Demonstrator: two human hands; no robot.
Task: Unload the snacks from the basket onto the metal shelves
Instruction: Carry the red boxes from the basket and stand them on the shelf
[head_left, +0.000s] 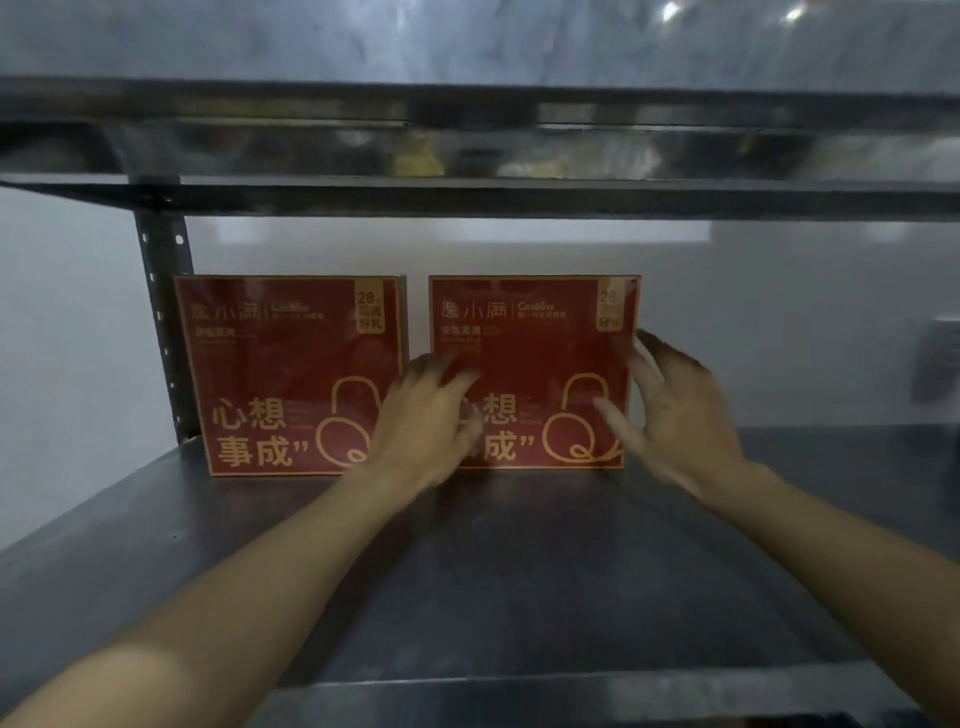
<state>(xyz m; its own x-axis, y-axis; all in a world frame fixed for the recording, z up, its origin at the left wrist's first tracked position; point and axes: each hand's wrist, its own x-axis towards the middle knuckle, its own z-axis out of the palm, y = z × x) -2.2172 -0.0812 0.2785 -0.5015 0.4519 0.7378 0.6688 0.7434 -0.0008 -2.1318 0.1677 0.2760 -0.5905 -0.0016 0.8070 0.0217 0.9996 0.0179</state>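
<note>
A grey metal lower shelf (519, 571) runs across the view in front of a pale wall (779, 322), with an upper shelf (519, 156) above it and a perforated upright post (163, 312) at the rear left. Two red snack boxes with gold lettering stand upright at the back of the lower shelf, faces forward. The left box (291, 374) stands just beside the post. The right box (530, 353) stands next to it, with a narrow gap between them. The left hand (421, 431) lies over the lower left of the right box's front, fingers loosely extended. The right hand (680, 415) is at that box's right edge, fingers spread and thumb across the front. Motion blur prevents confirming firm contact for either hand.
</note>
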